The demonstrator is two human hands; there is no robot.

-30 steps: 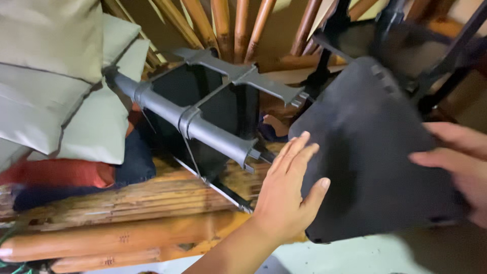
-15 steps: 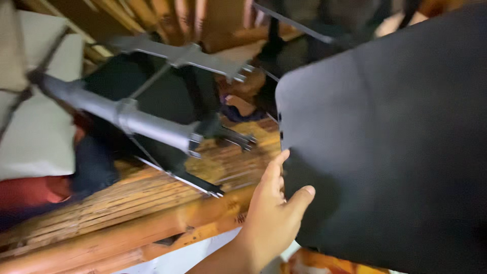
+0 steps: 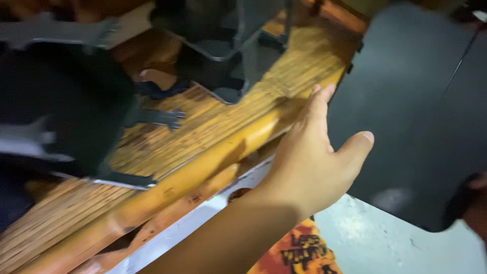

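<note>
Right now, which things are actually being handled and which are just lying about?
In hand:
- left hand, open, against the edge of the black panel
- right hand, only partly in view at that panel's lower right edge

Lying about:
- bamboo bench
- grey and black metal frames
- orange printed cloth

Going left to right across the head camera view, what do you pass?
Black folded chair frame → bamboo bench edge → left hand resting against the big dark panel → a sliver of the right hand at the far right edge.
</note>
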